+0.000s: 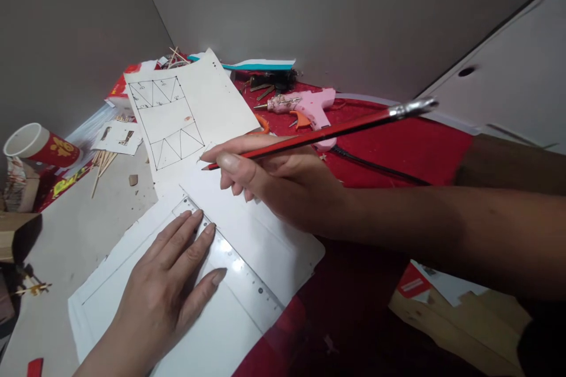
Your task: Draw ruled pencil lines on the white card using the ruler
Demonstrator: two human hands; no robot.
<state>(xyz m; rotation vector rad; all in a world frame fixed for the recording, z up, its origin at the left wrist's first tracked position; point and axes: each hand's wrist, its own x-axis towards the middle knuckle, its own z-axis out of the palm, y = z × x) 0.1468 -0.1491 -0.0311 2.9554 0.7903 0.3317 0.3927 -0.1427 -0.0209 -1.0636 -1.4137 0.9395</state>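
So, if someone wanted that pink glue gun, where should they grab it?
Probably by its pink handle, coming from the right: the metal nozzle points left, and the orange trigger sits on the handle's left. Here the pencil crosses in front.

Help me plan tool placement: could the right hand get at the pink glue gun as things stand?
Probably: the glue gun lies just beyond the right hand, with no barrier visible between. The red pencil in that hand may need setting down first.

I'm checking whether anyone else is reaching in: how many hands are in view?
2: the left hand rests its fingers on the clear ruler; the right hand holds the red-and-black pencil. No other hand shows.
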